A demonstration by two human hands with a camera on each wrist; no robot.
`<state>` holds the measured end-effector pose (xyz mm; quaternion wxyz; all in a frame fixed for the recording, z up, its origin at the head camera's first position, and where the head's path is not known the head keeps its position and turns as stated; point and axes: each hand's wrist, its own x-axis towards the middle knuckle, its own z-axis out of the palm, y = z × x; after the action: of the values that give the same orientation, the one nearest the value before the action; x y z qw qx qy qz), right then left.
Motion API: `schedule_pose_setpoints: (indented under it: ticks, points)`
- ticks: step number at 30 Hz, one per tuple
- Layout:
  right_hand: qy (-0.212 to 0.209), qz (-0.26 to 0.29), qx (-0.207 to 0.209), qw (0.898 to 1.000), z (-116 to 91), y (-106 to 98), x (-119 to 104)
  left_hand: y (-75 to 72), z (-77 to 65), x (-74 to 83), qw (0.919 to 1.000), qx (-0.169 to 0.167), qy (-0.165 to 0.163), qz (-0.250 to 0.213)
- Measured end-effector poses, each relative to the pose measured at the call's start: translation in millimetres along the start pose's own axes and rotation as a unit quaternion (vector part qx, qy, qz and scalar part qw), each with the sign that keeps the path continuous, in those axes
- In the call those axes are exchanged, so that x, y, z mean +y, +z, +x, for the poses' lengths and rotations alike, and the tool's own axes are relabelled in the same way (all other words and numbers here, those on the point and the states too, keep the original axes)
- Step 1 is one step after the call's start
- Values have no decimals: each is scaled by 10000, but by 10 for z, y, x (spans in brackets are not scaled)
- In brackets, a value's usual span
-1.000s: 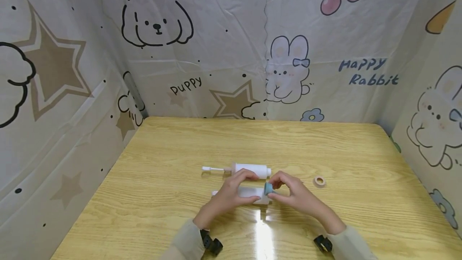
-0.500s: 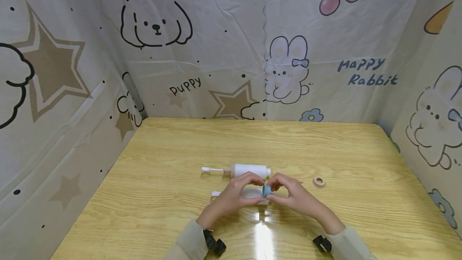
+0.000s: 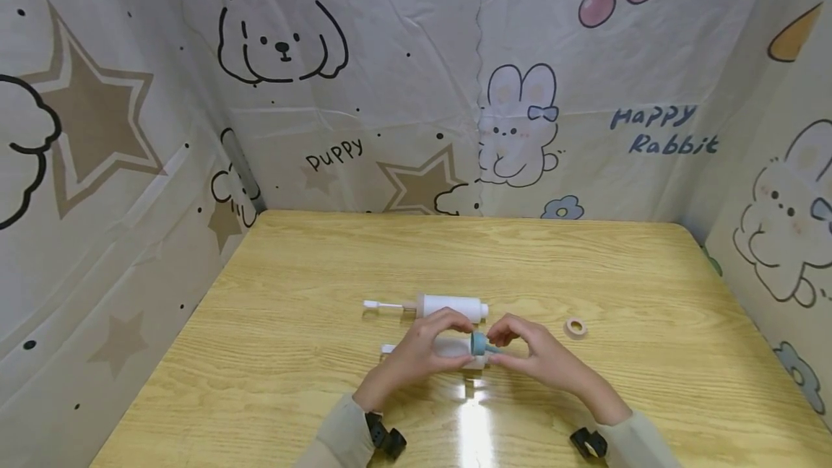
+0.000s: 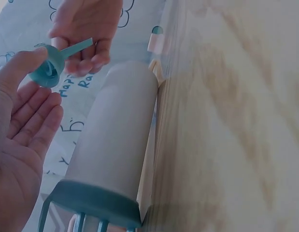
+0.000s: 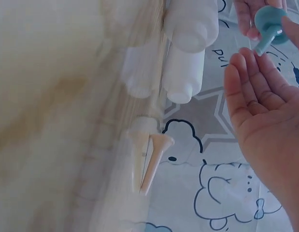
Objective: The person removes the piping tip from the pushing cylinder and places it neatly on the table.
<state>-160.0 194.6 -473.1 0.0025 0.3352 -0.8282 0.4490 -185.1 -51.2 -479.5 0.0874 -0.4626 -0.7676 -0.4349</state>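
Observation:
A small teal funnel-shaped piece (image 3: 477,344) with a thin stem is held up between the hands, above the front white cylinder (image 3: 455,347). My left hand (image 3: 422,347) pinches its cup between thumb and fingertips, the hollow side turned left. In the left wrist view the thumb lies on the cup (image 4: 47,66), fingers curved below. My right hand (image 3: 536,352) is around the stem's side; its thumb is close to the stem and its fingers spread loosely beside it. The right wrist view shows that palm (image 5: 267,101) facing up. Part of the front cylinder is hidden behind my left hand.
Behind lies another white cylinder (image 3: 451,308) with a brush-like end (image 3: 380,305) pointing left. The front cylinder has a pronged teal collar (image 4: 98,200). A peach ring (image 3: 575,327) lies to the right. A flared peach piece (image 5: 159,150) appears in the right wrist view.
My left fingertips have closed in on the teal piece, which shifted slightly left. My right hand has drawn back right from the cup, exposing the stem.

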Motion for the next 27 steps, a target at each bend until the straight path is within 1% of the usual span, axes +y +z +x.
schedule_pose_setpoints:
  ticks: [4, 7, 12, 16, 18, 23, 27]
  points:
    - [171, 100, -135, 9997, -46, -40, 22, -33, -1, -1, 9999, 131, -29, 27]
    - [190, 113, -221, 9995, -62, -60, 35, -53, 0, 3, 9998, 142, -151, -30]
    - [225, 64, -238, 9994, -68, -82, 41, -66, -5, 13, 9993, 132, -343, -102]
    - [254, 165, -206, 9993, -62, -89, 26, -60, -16, 9, 9990, 140, -404, -162]
    - [175, 186, -174, 9995, -50, -82, 19, -56, -20, 6, 9989, 140, -399, -207]
    - [-107, 183, -139, 9997, 3, -41, -4, -40, -23, -5, 9993, 128, -265, -249]
    - [-231, 164, -174, 9994, 42, -11, -29, -37, -23, 2, 9991, 102, -240, -323]
